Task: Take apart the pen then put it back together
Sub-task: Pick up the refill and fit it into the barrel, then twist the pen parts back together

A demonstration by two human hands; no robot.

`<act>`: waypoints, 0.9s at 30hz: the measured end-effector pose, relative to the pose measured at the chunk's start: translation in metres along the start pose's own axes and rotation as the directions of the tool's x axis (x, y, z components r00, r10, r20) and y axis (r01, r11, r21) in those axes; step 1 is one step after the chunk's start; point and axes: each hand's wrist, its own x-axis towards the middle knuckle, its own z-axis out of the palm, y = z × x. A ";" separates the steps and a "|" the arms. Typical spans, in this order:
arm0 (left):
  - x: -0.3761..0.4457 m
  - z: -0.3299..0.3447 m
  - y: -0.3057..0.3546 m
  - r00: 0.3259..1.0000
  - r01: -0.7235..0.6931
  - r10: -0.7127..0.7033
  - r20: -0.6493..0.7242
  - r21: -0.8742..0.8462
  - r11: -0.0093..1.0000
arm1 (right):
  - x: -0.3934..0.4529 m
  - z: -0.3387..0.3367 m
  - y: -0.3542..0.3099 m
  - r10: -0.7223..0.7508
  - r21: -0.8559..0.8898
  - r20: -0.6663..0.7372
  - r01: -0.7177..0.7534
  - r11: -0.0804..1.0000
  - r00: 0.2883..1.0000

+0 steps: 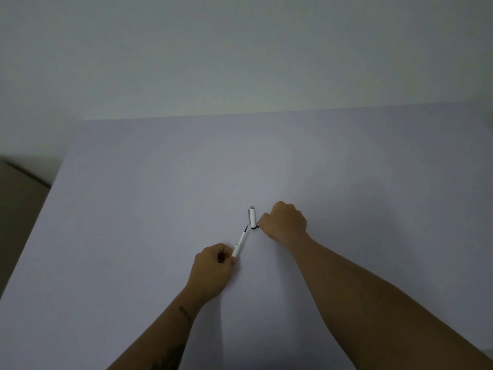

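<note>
A white pen is in two pieces on a pale table (133,209). My left hand (213,268) grips the white pen body (240,243) at its lower end, with its dark tip pointing up and to the right. The white pen cap (252,217), with a grey end, lies just beyond that tip, nearly upright in the view. My right hand (284,222) is curled beside the cap, fingertips touching its lower dark end. Whether those fingers hold the cap is hard to tell.
The table's far edge (266,113) meets a plain wall. The left edge (40,204) drops to a brownish floor or box (16,193). Both my forearms reach in from the bottom of the view.
</note>
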 end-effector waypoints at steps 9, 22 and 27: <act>-0.003 -0.004 -0.006 0.999 0.028 -0.028 -0.017 -0.011 1.000 | 0.003 0.004 -0.008 -0.014 -0.024 0.013 0.015 1.000 1.000; -0.013 -0.011 -0.002 1.000 -0.011 0.011 -0.017 -0.016 1.000 | -0.025 -0.024 -0.019 -0.089 0.512 0.041 0.056 0.857 0.995; -0.016 -0.013 0.003 0.998 -0.058 0.058 -0.001 0.001 0.998 | -0.042 -0.031 -0.021 -0.081 0.606 0.000 0.065 0.792 0.997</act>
